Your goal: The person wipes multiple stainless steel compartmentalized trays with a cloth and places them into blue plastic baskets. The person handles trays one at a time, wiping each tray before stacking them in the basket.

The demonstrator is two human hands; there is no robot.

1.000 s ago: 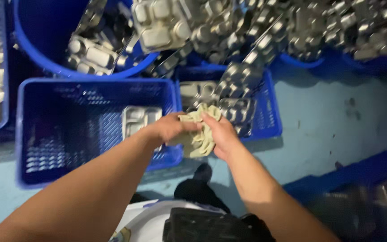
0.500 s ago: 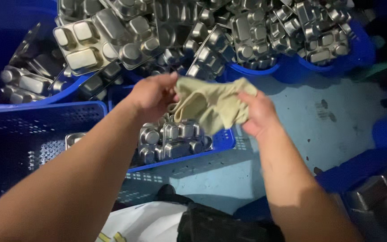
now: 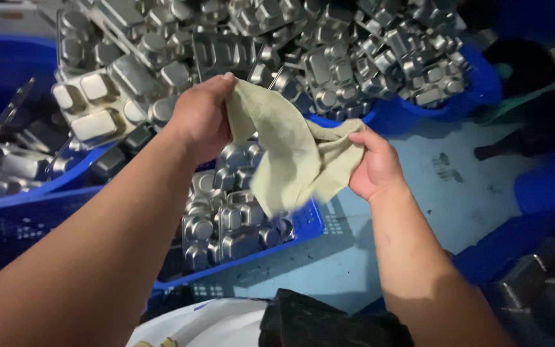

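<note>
The left hand [image 3: 202,119] and right hand [image 3: 372,166] each pinch an upper edge of a pale green cloth [image 3: 287,157], fingers closed on the fabric, which sags between them above a blue crate [image 3: 303,225] of steel compartment trays [image 3: 232,225]. It looks light, limp and likely damp; the edges give the surest hold. Its lower hem is blurred, and the fingertips are buried in folds.
</note>
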